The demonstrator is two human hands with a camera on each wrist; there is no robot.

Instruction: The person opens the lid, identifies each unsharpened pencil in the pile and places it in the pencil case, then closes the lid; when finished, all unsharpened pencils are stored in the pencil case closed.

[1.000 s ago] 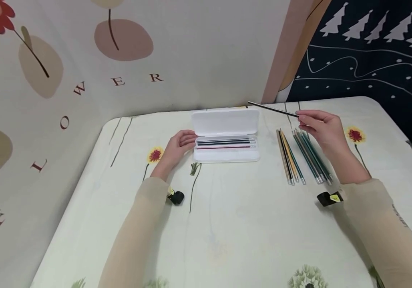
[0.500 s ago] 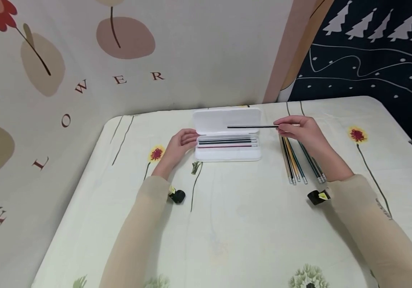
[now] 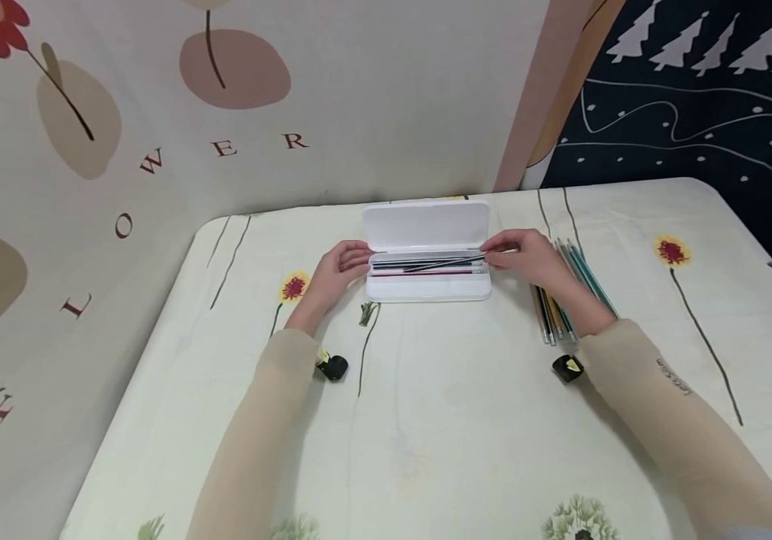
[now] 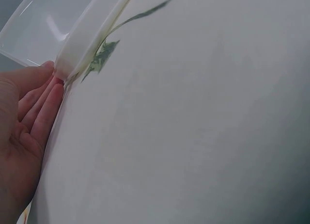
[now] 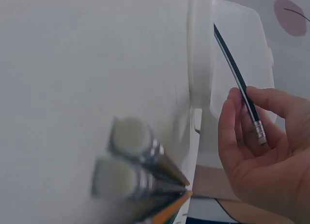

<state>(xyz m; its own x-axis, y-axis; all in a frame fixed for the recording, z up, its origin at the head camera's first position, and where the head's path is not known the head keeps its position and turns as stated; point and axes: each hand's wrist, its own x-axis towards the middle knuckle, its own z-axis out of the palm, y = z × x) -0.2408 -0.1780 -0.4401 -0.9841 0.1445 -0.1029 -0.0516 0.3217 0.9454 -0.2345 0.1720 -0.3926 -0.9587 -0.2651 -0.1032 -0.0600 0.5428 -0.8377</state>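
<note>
A white plastic pencil case [image 3: 429, 290] lies with its lid [image 3: 426, 227] raised at the back. Inside are several dark pencils and a red one [image 3: 426, 274], side by side. My left hand [image 3: 331, 279] holds the case's left end; the left wrist view shows the thumb [image 4: 36, 77] and fingertips at its corner. Between thumb and fingers, my right hand [image 3: 524, 255] pinches a dark striped pencil [image 5: 236, 71] near its eraser end. That pencil slants over the ones in the case, its far end toward the left; whether it touches them I cannot tell.
Right of the case, two groups of pencils lie on the table: mixed yellow and dark ones [image 3: 548, 319], and green ones [image 3: 588, 271], both partly hidden by my right arm. A patterned cloth [image 3: 426, 420] covers the table. A printed curtain [image 3: 386, 112] hangs behind.
My right hand has brought the dark pencil leftward and down, from above the loose pencils to over the case. The left hand has stayed at the case's left end.
</note>
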